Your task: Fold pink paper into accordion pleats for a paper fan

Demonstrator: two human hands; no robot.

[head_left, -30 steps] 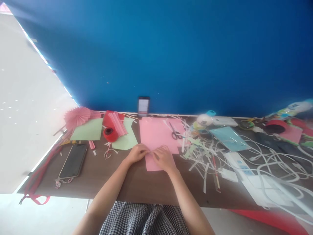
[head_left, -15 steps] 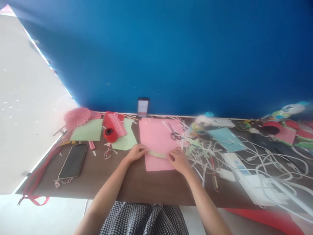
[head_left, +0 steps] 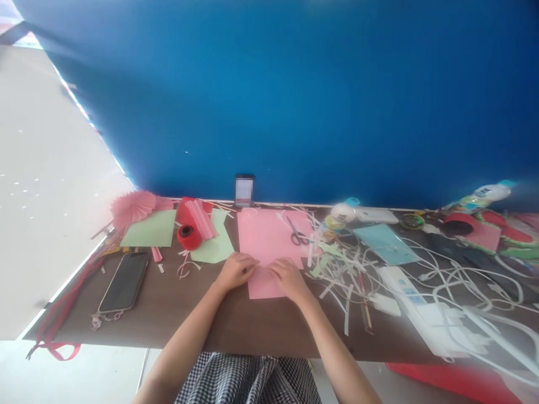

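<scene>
My left hand (head_left: 234, 270) and my right hand (head_left: 287, 276) rest close together on a pink paper sheet (head_left: 265, 238) at the middle of the brown table (head_left: 168, 306). Both hands are closed, their fingertips pinched toward each other over the sheet's near half. The pale green paper strip they gripped a moment earlier is hidden by the fingers. Small black scissors (head_left: 297, 234) lie on the far right part of the pink sheet.
A phone (head_left: 124, 282) lies at the left, and a second phone (head_left: 245, 189) leans on the blue wall. Green sheets (head_left: 150, 229), a red tape roll (head_left: 188, 235) and pink paper fans (head_left: 132, 205) sit behind it. Cut strips (head_left: 341, 269), a power strip (head_left: 406, 283) and white cables (head_left: 471, 286) crowd the right.
Half a second ago my hands were apart with a pale green strip stretched between them. They have come back together over the pink sheet, and the strip no longer shows.
</scene>
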